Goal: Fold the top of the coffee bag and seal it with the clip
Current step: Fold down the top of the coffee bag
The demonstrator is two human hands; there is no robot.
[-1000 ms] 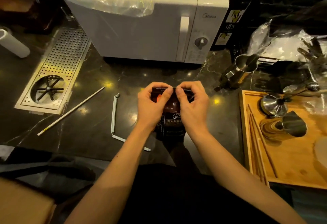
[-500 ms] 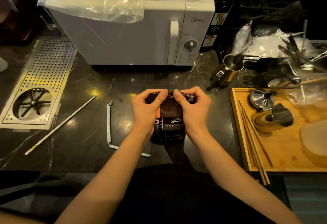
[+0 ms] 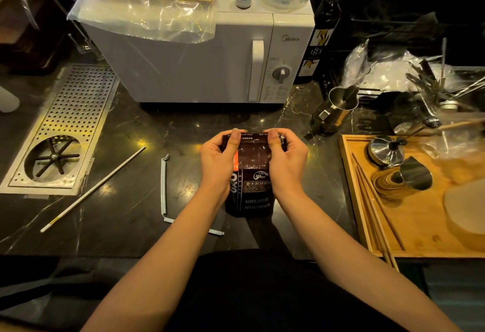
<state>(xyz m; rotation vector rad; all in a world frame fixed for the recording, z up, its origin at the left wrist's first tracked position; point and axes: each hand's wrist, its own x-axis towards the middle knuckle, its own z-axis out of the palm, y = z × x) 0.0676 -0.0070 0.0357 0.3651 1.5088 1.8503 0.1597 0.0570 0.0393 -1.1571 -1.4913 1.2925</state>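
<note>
A dark brown coffee bag (image 3: 251,187) with white lettering stands upright on the black marble counter, in the middle of the view. My left hand (image 3: 219,163) grips its upper left side, thumb pressed on the front near the top. My right hand (image 3: 286,162) grips the upper right side the same way. Between the two thumbs the bag's top edge is bent over toward me. A pale blue sealing clip (image 3: 164,184) lies open in an L shape on the counter, left of the bag; my left forearm hides part of its lower bar.
A white microwave (image 3: 199,64) stands behind the bag. A perforated metal drip tray (image 3: 78,111) sits at the left, with a thin white rod (image 3: 91,190) beside it. At the right are a steel pitcher (image 3: 338,111) and a wooden tray (image 3: 420,242) holding chopsticks and metal tools.
Both hands have stayed on the bag's top; the thumbs now press flatter against its front and the top edge is bent further over. The camera has tilted, shifting the scene downward in view.
</note>
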